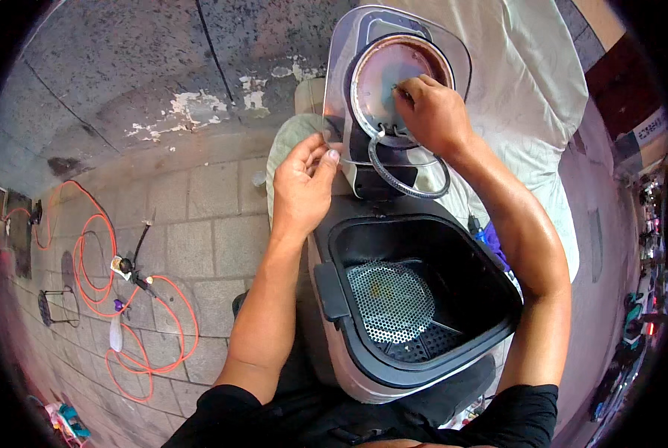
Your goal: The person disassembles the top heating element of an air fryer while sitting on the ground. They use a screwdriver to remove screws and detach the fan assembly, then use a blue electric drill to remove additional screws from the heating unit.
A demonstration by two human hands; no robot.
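Observation:
A grill-type cooker [416, 377] with a black inside stands before me, its hinged lid [341, 67] raised and tilted back. The lid's inner face carries a round, brown-stained plate [379, 71] with a pale rim. My right hand [431, 112] is closed against this plate; whatever its fingertips pinch is too small to make out. At the lid's lower left edge, my left hand [304, 179] has its fingers curled and thumb pressed onto the clear rim. A looped grey braided tube [409, 187] hangs below the plate. Inside the cooker lies a perforated metal disc [390, 299].
An orange cable [177, 317] coils over the paved floor at left, near a small black stand [57, 306]. Pale cloth [528, 82] drapes behind the cooker. A purple cloth [492, 243] and a dark-tipped tool lie at its right side. The grey wall [140, 67] has peeling patches.

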